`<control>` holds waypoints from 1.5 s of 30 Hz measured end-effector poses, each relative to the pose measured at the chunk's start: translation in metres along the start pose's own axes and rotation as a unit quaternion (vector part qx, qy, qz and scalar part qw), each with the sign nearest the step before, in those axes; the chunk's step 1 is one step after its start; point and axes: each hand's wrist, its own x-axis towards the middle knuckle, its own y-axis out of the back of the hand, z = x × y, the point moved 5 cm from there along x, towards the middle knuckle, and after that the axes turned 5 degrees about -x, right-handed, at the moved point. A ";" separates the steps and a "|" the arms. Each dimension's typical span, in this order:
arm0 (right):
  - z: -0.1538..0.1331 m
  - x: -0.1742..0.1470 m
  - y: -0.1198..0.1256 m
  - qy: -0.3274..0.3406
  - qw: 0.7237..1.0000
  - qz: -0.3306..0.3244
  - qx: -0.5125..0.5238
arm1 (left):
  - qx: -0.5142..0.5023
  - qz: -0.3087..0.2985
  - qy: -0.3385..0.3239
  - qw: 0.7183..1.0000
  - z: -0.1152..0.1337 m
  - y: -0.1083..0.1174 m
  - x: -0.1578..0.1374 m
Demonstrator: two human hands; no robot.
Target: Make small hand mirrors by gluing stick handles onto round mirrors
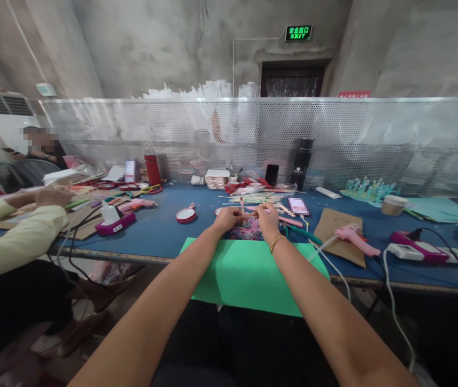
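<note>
My left hand (229, 219) is closed in a pinch at the table's front edge. A thin, pinkish-brown upright stick (242, 206) rises from its fingertips. Close beside it, my right hand (267, 220) is pinched too, its fingertips meeting a small piece too tiny to name. Below both hands lies a patch of pink and purple tangled strands (245, 232). A bright green sheet (248, 274) hangs over the table edge under my forearms. Left of my hands rests a small round red-rimmed drum-like piece (186, 215).
On the blue table (156, 226) lie a pink glue gun (355, 239) by cardboard (325, 231), and a purple power strip (422, 250) with cables. Thin sticks (248, 199) and a black bottle (303, 164) stand behind. A co-worker's sleeve (31, 236) is at left.
</note>
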 end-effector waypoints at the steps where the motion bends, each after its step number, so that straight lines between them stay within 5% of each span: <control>1: 0.000 0.000 0.000 0.002 1.000 -0.001 0.002 | -0.001 -0.001 0.001 1.000 0.000 0.000 0.000; 36: -0.003 -0.001 -0.001 0.009 1.000 -0.001 0.017 | -0.008 0.001 0.004 1.000 0.000 -0.001 0.000; 41: -0.003 -0.002 -0.007 0.000 0.999 -0.043 0.031 | -0.027 -0.010 -0.002 1.000 0.000 -0.002 0.000; 45: -0.003 -0.002 -0.003 0.000 1.000 -0.007 0.026 | -0.010 0.002 0.000 1.000 0.003 0.000 -0.002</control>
